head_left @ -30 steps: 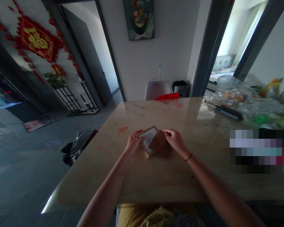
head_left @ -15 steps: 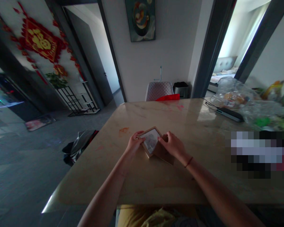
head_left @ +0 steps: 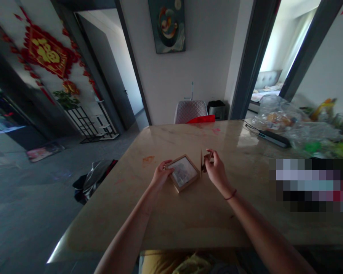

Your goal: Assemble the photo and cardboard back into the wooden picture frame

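A small wooden picture frame (head_left: 184, 173) rests on the tabletop, its inside showing a whitish sheet with grey marks. My left hand (head_left: 162, 172) is closed on the frame's left corner, thumb over the edge. Just right of the frame, my right hand (head_left: 215, 166) grips a thin brown backing board (head_left: 201, 163), turned nearly edge-on to me and apart from the frame. Some of the right fingers are hidden behind the hand.
The stone-patterned table (head_left: 125, 220) carries clear plastic bags (head_left: 277, 114) and a dark, long device (head_left: 274, 138) with a cord at the right. A quilted chair (head_left: 188, 110) with a red item (head_left: 202, 119) stands at the far edge. A dark bag (head_left: 94, 179) lies on the floor at left.
My right hand has lifted the brown board off the frame and moved it slightly right, turning it upright. More of the whitish sheet now shows. My left hand still holds the frame.
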### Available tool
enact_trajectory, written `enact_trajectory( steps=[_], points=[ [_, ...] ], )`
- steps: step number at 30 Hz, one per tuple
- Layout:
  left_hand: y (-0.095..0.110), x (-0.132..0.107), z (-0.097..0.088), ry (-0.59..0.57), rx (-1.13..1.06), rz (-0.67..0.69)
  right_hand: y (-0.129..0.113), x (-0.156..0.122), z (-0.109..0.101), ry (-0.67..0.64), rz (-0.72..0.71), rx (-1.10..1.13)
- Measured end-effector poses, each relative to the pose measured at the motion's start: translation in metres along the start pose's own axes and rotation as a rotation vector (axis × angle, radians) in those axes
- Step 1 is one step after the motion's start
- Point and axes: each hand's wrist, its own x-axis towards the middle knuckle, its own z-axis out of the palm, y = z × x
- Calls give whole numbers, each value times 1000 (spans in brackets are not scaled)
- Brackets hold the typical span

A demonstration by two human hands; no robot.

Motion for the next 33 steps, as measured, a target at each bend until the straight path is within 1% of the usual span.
enact_trajectory(
  steps=[2, 3, 5, 7, 9, 11, 13, 16, 21, 26, 30, 33],
  points=[
    [0, 0, 0, -3, -2, 3, -2, 2, -4, 31, -4, 86],
    [-1, 0, 0, -7, -4, 5, -4, 1, -5, 26, -29, 107],
    [-1, 0, 0, -15, -11, 14, -9, -1, -5, -36, -113, 119],
    [-1, 0, 1, -19, -25, 24, -14, -6, -2, -168, -241, 121],
    [-1, -1, 1, -22, -50, 27, -17, -12, 3, -335, -375, 108],
    [-1, -1, 2, -29, -74, 33, -17, -16, 7, -480, -475, 59],
    [0, -3, 2, -24, -58, 40, -16, -19, 9, -554, -528, -8],
    [2, -5, 3, 0, 11, 24, -11, -20, 10, -565, -568, -67],
    [5, -7, 3, 5, 45, -7, -8, -20, 11, -515, -589, -146],
    [2, -5, 3, 26, 28, 15, -11, -21, 12, -487, -626, -235],
    [0, -3, 3, 42, 31, 20, -15, -24, 13, -462, -607, -295],
    [0, -3, 3, 49, 36, 28, -16, -26, 15, -473, -616, -333]
  ],
)
